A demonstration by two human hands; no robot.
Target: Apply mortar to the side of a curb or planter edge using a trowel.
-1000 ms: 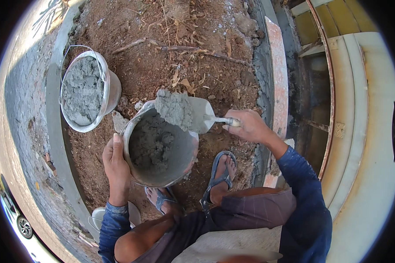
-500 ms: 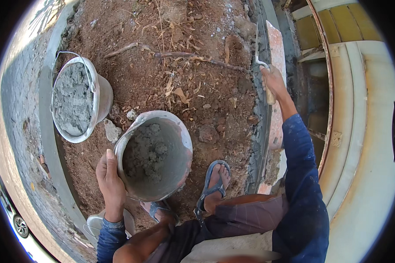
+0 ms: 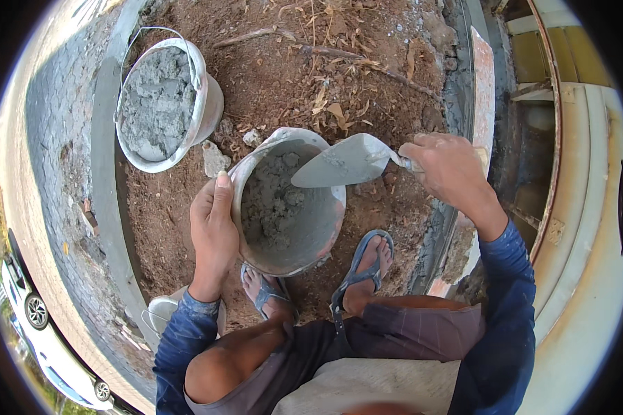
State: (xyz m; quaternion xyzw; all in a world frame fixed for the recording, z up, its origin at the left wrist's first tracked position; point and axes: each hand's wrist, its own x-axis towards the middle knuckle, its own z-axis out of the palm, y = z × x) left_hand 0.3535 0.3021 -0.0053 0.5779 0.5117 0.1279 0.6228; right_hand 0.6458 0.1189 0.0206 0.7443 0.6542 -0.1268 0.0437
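My left hand (image 3: pixel 214 225) grips the rim of a bucket (image 3: pixel 318 228), tilted so its inside shows, thumb over the edge. Grey wet mortar (image 3: pixel 273 197) lies in a lump against the bucket's left inner side. My right hand (image 3: pixel 450 169) is closed round the handle of a trowel (image 3: pixel 349 162). Its pointed blade reaches over the bucket's right rim, with the tip above the opening near the mortar. A thin grey film coats the blade.
A second bucket (image 3: pixel 208 104), heaped with mortar, stands at the upper left beside a concrete kerb (image 3: pixel 111 173). Another pale bucket (image 3: pixel 163 311) is partly behind my left forearm. Right of the soil runs a low brick course (image 3: pixel 483 90). Parked cars (image 3: pixel 38 311) show far left.
My right hand has brought the trowel from the brick course leftward and nearer, over the bucket, and turned the blade toward it. The view has shifted; my left hand keeps its hold.
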